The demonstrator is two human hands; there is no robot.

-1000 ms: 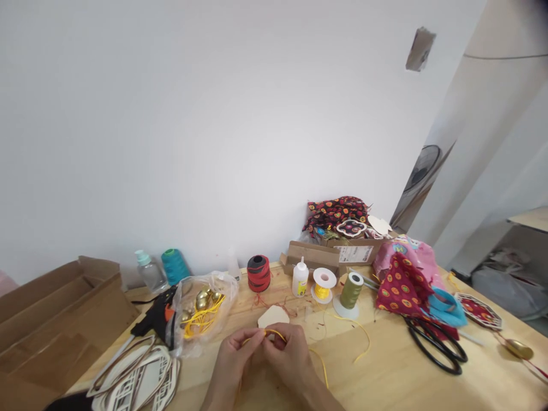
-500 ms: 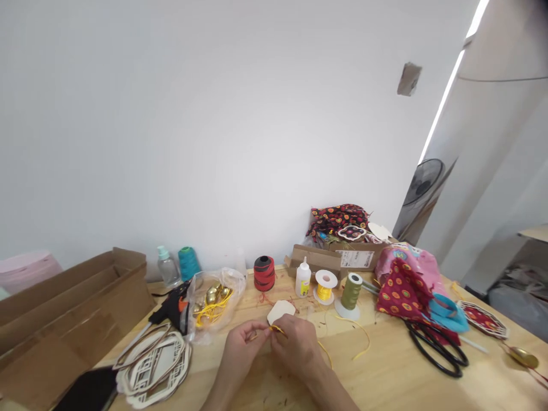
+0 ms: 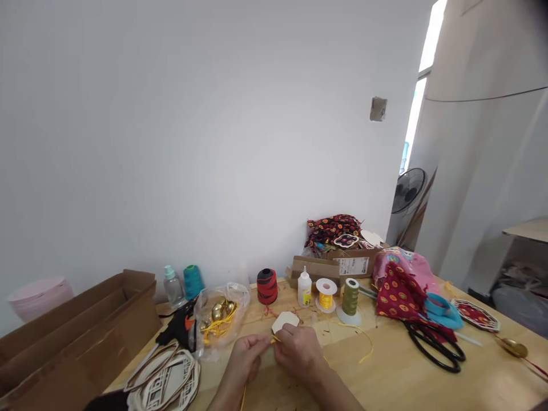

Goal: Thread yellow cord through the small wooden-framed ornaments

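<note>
My left hand (image 3: 245,361) pinches a thin yellow cord (image 3: 275,339) between thumb and forefinger. Close against it, my right hand (image 3: 300,353) has its fingers closed on the same cord, and the fingertips of both hands nearly meet. One yellow strand (image 3: 244,397) hangs below my left hand. Whether the cord is knotted cannot be made out. Just beyond my right fingers lies a pale flat wooden piece (image 3: 285,321), partly covered by them. Another loose yellow cord end (image 3: 367,357) curls on the table to the right.
Behind my hands stand a red-and-black thread spool (image 3: 267,286), a glue bottle (image 3: 304,290), a yellow cord spool (image 3: 326,295) and a green spool (image 3: 350,298). Left are a bag of gold bells (image 3: 220,314), cut wooden frames (image 3: 165,379) and a cardboard box (image 3: 107,337). Black scissors (image 3: 434,348) lie right.
The camera view has tilted and shifted, so the table sits lower. My hands stay together on the cord, and a strand now shows below my left hand.
</note>
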